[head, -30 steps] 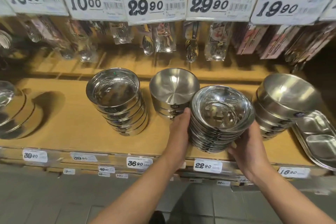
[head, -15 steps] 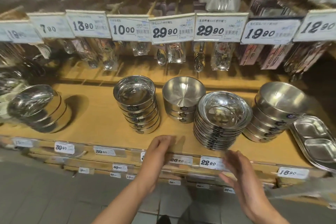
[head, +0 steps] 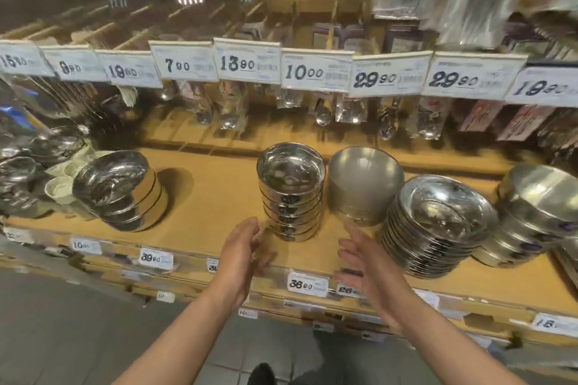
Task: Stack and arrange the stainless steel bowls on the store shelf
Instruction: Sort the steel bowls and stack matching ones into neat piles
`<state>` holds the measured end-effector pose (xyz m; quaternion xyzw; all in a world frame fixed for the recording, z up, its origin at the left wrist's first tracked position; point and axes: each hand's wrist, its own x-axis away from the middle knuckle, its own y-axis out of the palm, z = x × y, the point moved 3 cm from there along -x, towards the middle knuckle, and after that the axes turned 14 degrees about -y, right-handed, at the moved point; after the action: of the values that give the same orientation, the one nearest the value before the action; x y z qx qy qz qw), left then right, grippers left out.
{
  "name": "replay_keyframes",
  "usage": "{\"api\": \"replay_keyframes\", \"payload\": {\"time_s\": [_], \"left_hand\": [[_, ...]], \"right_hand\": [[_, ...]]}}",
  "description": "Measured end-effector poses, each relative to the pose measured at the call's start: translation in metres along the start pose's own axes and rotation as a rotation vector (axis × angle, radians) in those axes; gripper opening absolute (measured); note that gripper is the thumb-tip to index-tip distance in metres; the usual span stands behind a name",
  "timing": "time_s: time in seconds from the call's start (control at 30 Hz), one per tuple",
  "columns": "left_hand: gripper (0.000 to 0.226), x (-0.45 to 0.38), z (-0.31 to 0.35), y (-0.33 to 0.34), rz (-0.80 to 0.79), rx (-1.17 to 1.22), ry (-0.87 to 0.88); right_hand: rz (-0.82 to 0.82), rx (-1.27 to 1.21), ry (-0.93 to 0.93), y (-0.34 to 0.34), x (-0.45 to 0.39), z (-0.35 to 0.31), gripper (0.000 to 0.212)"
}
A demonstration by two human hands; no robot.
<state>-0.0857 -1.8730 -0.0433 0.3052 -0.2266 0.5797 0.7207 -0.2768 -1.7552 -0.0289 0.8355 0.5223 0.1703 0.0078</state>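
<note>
Several stacks of stainless steel bowls stand on the wooden shelf (head: 203, 212). A tall stack of small shiny bowls (head: 291, 191) stands in the middle, with a matte bowl stack (head: 364, 186) touching its right side. Further right are a leaning stack of shallow bowls (head: 438, 228) and a tilted stack (head: 531, 212) at the far right. A short tilted stack (head: 120, 191) sits at the left. My left hand (head: 242, 255) and my right hand (head: 366, 259) hover open with nothing in them, just in front of the tall stack, one on each side.
Price tags (head: 308, 283) line the shelf's front edge. Packaged spoons (head: 322, 109) hang behind under a row of price signs (head: 316, 73). More steel ware and small white cups (head: 59, 187) crowd the far left. Bare shelf lies between the left and middle stacks.
My hands let go of the shallow bowl stack and drew back, then shifted left and forward toward the tall middle stack. The view panned left and up.
</note>
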Motion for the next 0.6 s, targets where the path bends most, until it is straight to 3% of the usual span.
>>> {"api": "replay_keyframes", "payload": {"time_s": [0.07,0.13,0.23,0.33,0.6], "left_hand": [[0.02,-0.017,0.011,0.0,-0.056,-0.07,-0.015],[0.036,-0.033,0.023,0.001,-0.133,-0.134,-0.019],[0.036,-0.05,0.036,0.002,-0.236,-0.208,-0.04],[0.055,-0.07,0.041,0.0,-0.313,-0.233,-0.073],[0.054,-0.09,0.04,-0.001,-0.401,-0.2,-0.139]], "right_hand": [[0.028,0.007,-0.031,0.019,-0.021,0.002,0.051],[0.079,-0.004,-0.041,0.032,-0.041,0.008,0.053],[0.127,-0.047,-0.073,0.043,-0.067,0.017,0.044],[0.168,-0.079,-0.063,0.047,-0.078,0.027,0.035],[0.131,-0.077,-0.107,0.061,-0.083,0.027,0.039]]}}
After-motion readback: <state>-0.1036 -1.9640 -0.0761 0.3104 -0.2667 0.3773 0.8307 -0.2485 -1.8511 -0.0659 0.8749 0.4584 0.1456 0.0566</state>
